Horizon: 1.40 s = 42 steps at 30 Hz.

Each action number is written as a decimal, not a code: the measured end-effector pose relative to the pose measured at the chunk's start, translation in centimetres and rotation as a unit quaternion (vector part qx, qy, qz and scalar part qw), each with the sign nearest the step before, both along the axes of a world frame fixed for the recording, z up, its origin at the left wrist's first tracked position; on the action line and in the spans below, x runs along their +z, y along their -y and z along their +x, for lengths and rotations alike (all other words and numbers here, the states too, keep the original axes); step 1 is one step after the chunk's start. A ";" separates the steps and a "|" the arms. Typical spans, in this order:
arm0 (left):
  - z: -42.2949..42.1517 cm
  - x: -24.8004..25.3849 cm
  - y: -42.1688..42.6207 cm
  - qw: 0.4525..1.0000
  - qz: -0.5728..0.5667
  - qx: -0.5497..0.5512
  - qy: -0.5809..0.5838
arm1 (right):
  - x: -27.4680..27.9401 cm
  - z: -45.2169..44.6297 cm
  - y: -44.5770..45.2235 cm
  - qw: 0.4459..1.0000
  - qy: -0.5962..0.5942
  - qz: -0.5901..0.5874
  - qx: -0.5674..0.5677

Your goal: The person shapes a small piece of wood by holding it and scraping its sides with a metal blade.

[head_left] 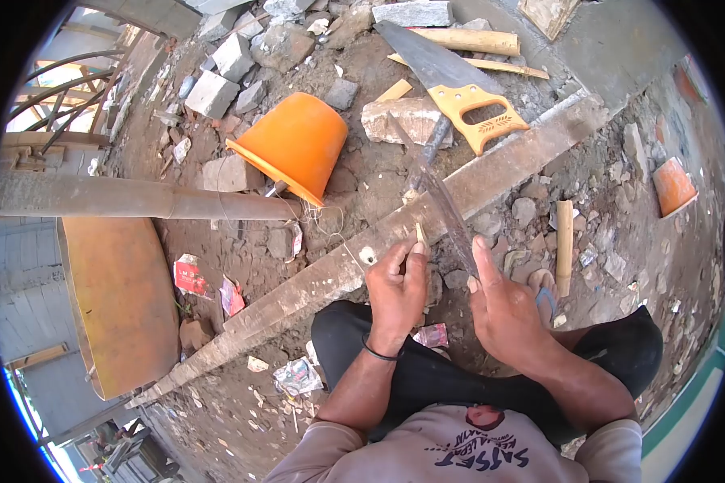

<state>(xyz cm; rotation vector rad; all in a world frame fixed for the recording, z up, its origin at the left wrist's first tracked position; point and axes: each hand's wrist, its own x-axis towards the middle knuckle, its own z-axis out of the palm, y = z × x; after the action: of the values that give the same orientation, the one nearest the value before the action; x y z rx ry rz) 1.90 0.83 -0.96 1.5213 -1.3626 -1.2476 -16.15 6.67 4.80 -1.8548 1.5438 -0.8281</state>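
Note:
My right hand (503,310) is closed around the lower end of a machete (449,211), whose long, dark, worn blade slants up and to the left. Its handle is hidden in my fist. Pinched between the thumb and fingers of my left hand (399,290) is a small pale sliver of bamboo (420,233), its tip pointing up near the blade. Both hands are above my crossed legs, beside a long wooden plank (532,157). Past the plank lies a handsaw (467,101) with a yellow handle, near a grey rod (437,141).
An orange bucket (298,141) lies tipped over among rubble at the upper left. Bamboo pieces (565,249) are on the ground to the right and behind the saw. A smaller orange bucket (673,187) is at the far right. A round post (137,197) crosses the left side.

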 end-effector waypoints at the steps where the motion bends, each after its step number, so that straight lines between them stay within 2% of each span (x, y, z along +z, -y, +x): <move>1: -0.1 0.3 0.1 1.000 0.006 0.000 -0.004 | 0.2 -0.1 0.1 1.000 0.001 0.001 -0.001; 3: -0.1 0.3 0.1 1.000 0.013 0.000 -0.012 | 0.5 -0.5 0.4 0.989 -0.034 0.137 0.055; 6: -0.2 0.5 0.3 0.999 0.020 0.002 -0.026 | 0.2 -0.8 0.5 0.981 -0.016 0.179 0.070; 7: -0.1 0.5 0.2 0.999 0.024 0.009 -0.030 | 0.2 -0.8 0.4 0.981 -0.015 0.182 0.070; 9: -0.2 0.6 0.1 0.999 0.026 0.013 -0.030 | 0.6 -0.7 0.3 0.999 -0.021 0.032 0.022; 10: -0.2 0.6 0.2 0.999 0.025 0.017 -0.031 | 0.7 -0.7 0.4 0.999 -0.020 0.033 0.021; 12: -0.2 0.6 0.2 0.999 0.024 0.019 -0.035 | 1.0 -0.8 0.6 0.985 -0.053 0.145 0.076; 16: -0.4 0.4 0.2 0.998 0.023 0.030 -0.047 | 0.4 -0.9 0.5 0.979 -0.048 0.180 0.087; 17: -0.3 0.3 0.0 0.998 0.027 0.032 -0.045 | -0.6 -0.5 0.2 0.997 -0.039 0.062 0.040; 19: -0.3 0.4 0.2 0.999 0.015 0.027 -0.038 | -0.9 -0.5 0.2 0.998 -0.029 -0.059 -0.008; 21: -0.4 0.7 0.4 0.999 0.019 0.026 -0.043 | 0.2 -1.0 0.5 0.987 -0.097 0.102 0.082; 22: -0.4 0.7 0.4 0.998 0.026 0.024 -0.048 | 0.8 -1.0 0.6 0.987 -0.098 0.102 0.080; 24: -0.5 0.6 0.7 0.998 0.015 0.023 -0.050 | 1.5 -1.0 1.0 0.978 -0.049 0.189 0.074; 25: -0.3 0.5 0.3 0.999 0.012 0.024 -0.047 | 1.1 -0.7 0.7 0.977 -0.047 0.195 0.078; 27: -0.3 0.3 0.2 0.999 0.010 0.024 -0.047 | -0.2 -0.3 0.5 0.998 -0.039 -0.047 -0.010; 28: -0.3 0.3 0.3 0.999 0.005 0.020 -0.048 | -0.4 -0.4 0.4 0.998 -0.038 -0.048 -0.011; 30: -0.2 0.2 0.3 0.999 0.015 0.021 -0.042 | -0.5 -1.0 0.4 0.984 -0.081 0.137 0.085; 31: -0.2 0.1 0.4 0.999 0.029 0.023 -0.036 | 0.1 -1.1 0.7 0.984 -0.082 0.134 0.081; 33: -0.4 0.6 0.6 0.997 0.025 0.035 -0.059 | 1.4 -1.1 1.2 0.974 -0.050 0.204 0.089; 36: -0.5 1.5 1.1 0.996 0.029 0.039 -0.076 | 0.7 -1.3 0.8 0.983 -0.062 0.153 0.084; 40: -0.1 0.6 0.8 0.998 0.031 0.018 -0.043 | 1.0 -1.3 1.0 0.983 -0.049 0.155 0.080; 42: -0.3 0.7 0.9 0.998 0.036 0.020 -0.045 | 2.1 -0.9 0.9 0.987 -0.016 0.158 0.030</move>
<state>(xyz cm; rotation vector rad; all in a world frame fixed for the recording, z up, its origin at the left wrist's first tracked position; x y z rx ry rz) 1.58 -0.04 -0.22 1.5151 -1.2367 -1.3370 -17.04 5.74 6.86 -1.6791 1.5317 -0.4943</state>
